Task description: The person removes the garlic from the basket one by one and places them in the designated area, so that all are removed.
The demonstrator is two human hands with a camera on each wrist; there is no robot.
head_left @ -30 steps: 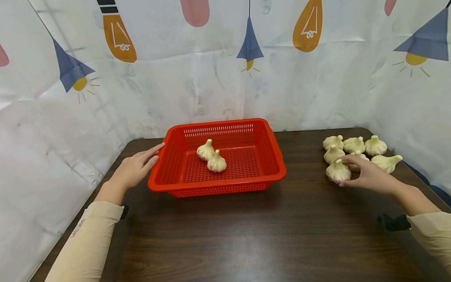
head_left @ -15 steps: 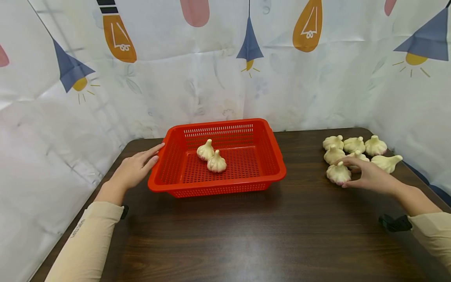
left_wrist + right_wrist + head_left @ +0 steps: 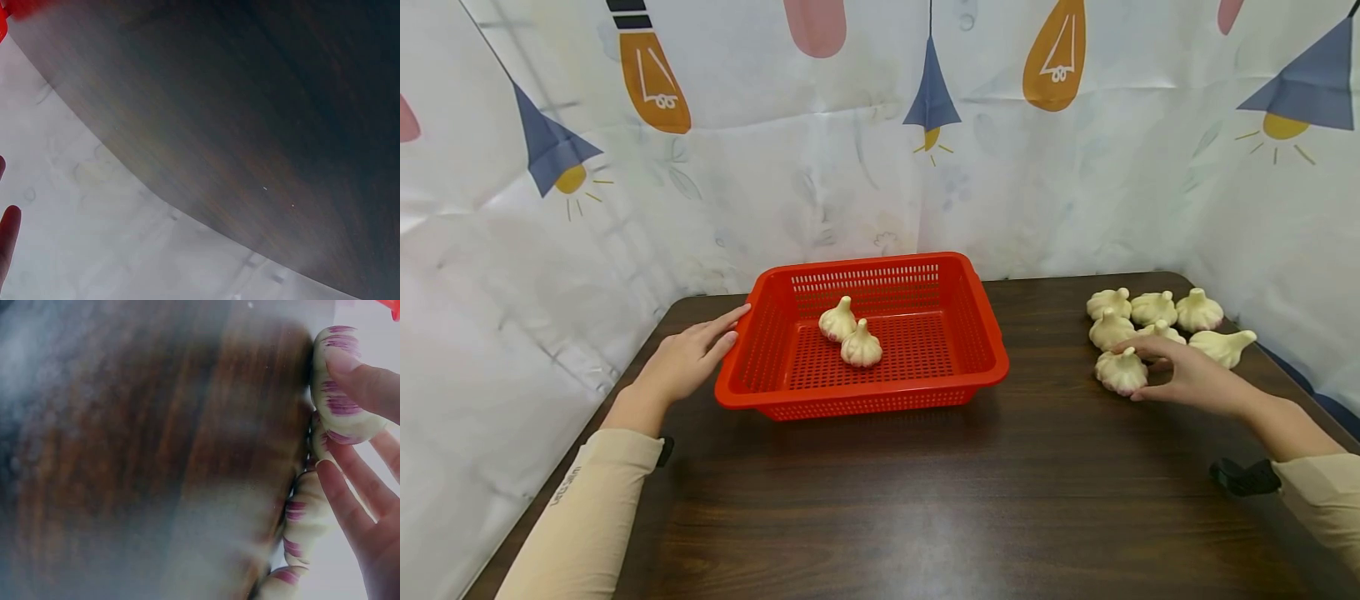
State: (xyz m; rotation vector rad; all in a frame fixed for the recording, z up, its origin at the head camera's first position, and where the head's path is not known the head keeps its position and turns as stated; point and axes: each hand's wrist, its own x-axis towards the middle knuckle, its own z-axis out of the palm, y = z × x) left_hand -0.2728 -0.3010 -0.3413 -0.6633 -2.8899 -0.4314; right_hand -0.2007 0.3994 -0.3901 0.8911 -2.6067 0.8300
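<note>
In the head view a red plastic basket (image 3: 862,398) stands on the table with two garlic bulbs (image 3: 861,343) inside. My left hand (image 3: 681,358) touches its left rim with fairly straight fingers. At the right, my right hand (image 3: 1195,375) pinches a garlic bulb (image 3: 1120,372) at the front of a group of garlic bulbs (image 3: 1199,311). The right wrist view has the thumb (image 3: 362,381) laid across the purple-streaked held bulb (image 3: 344,412), with other fingers behind it. In the left wrist view only fingertips (image 3: 9,234) show at the left edge.
The dark wooden table (image 3: 880,500) extends in front of the basket and between it and the garlic group. A patterned white curtain (image 3: 865,167) hangs behind the table and along both sides. The garlic group lies close to the table's right edge.
The garlic bulb at my right hand has tilted slightly, its stem leaning more to the right, and the hand has shifted a little. My left hand and the basket have stayed put.
</note>
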